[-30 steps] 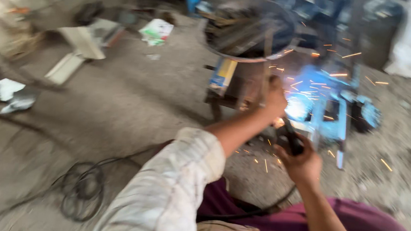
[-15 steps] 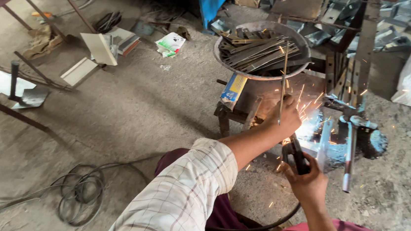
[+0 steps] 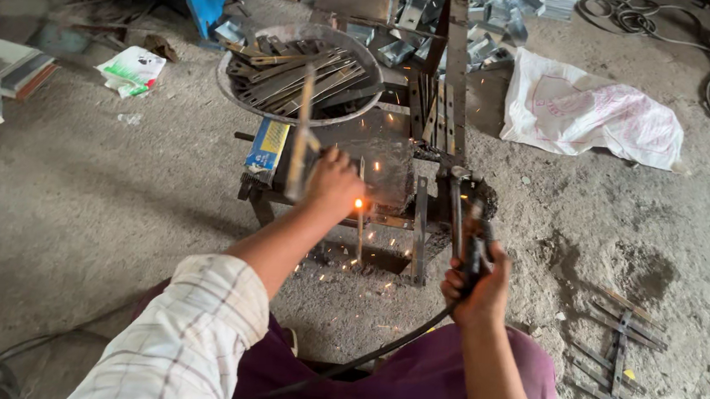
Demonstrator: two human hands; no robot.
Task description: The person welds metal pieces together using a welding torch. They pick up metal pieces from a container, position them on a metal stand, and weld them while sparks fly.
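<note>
At frame centre, left hand (image 3: 332,185) grips upright flat bar (image 3: 301,135), right hand (image 3: 476,287) clutches electrode holder (image 3: 473,240): brace bar steady.

Metal strips (image 3: 297,79) lie in pan (image 3: 235,99) behind stand (image 3: 417,222).

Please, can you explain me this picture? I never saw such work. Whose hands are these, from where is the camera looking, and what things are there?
The camera sits on the person's head and looks down. The left hand rests on a small metal frame, beside a glowing hot spot with sparks. The right hand grips a dark tool with a black cable. Behind stands a round pan of flat metal strips. A white sack and more strips lie on the dusty ground.
</note>
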